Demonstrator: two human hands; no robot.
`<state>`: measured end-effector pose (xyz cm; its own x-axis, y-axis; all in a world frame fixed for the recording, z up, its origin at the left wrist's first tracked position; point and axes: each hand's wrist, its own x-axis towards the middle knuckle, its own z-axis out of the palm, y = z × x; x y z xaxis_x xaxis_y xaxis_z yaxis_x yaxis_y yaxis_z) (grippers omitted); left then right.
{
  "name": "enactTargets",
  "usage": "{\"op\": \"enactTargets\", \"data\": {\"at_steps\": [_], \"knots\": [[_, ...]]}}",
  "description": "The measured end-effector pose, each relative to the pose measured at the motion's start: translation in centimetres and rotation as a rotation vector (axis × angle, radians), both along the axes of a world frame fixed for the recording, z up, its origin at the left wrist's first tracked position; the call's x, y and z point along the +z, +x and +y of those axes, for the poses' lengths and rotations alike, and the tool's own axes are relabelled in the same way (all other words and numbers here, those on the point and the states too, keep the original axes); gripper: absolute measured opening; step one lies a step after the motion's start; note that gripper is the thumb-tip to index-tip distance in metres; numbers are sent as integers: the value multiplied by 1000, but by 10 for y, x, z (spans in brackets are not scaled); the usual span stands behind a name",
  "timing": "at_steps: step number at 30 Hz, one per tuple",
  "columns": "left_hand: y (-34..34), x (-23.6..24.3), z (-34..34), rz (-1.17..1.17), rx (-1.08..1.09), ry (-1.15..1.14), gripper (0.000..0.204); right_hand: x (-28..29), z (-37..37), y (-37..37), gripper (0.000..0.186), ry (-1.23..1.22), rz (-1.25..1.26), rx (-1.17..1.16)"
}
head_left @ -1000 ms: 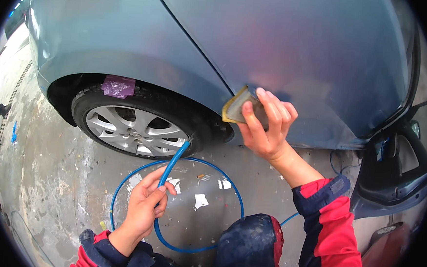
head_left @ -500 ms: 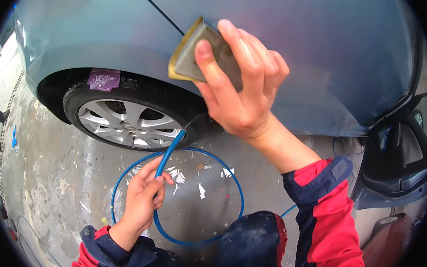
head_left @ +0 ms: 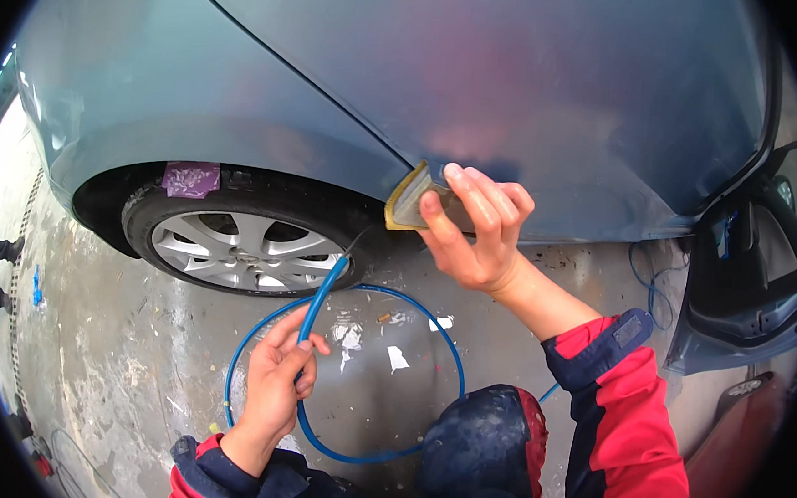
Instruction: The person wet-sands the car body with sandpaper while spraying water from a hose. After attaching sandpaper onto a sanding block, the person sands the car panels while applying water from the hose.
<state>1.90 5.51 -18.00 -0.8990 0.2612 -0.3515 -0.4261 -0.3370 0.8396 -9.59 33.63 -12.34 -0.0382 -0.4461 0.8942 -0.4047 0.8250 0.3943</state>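
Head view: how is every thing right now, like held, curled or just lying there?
Blue hose: held in the left hand, looped below, apparently running.
Yellow-edged grey block: held in the right hand.
Purple sheet: resting on the tyre.
Wheel: fitted on the car.

In my head view, the right hand (head_left: 476, 245) grips a yellow-edged grey block (head_left: 409, 200) by its fingers (head_left: 436, 217), at the lower part of a bluish car panel (head_left: 561, 122); contact I cannot confirm. Left hand (head_left: 279, 379) holds a blue hose (head_left: 320, 301), tip near the silver wheel (head_left: 250, 256). The hose loops over the grey floor (head_left: 138, 324). I note a purple scrap (head_left: 190, 180) atop the tyre (head_left: 301, 204).
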Motion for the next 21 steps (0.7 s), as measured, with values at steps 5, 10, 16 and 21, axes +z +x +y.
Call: {"op": "enactTargets", "data": {"at_steps": [5, 10, 16, 21], "knots": [[-4, 2, 3, 44, -8, -8, 49, 1, -8, 2, 37, -3, -159, 2], [-3, 4, 2, -36, 52, -39, 52, -19, 16, 4, 37, -1, -46, -6], [1, 8, 1, 6, 49, -48, 52, -5, 8, -3, 37, -4, -100, -17], [2, 13, -5, 29, 82, -11, 52, -20, 33, 3, 36, -17, -47, -3]]}}
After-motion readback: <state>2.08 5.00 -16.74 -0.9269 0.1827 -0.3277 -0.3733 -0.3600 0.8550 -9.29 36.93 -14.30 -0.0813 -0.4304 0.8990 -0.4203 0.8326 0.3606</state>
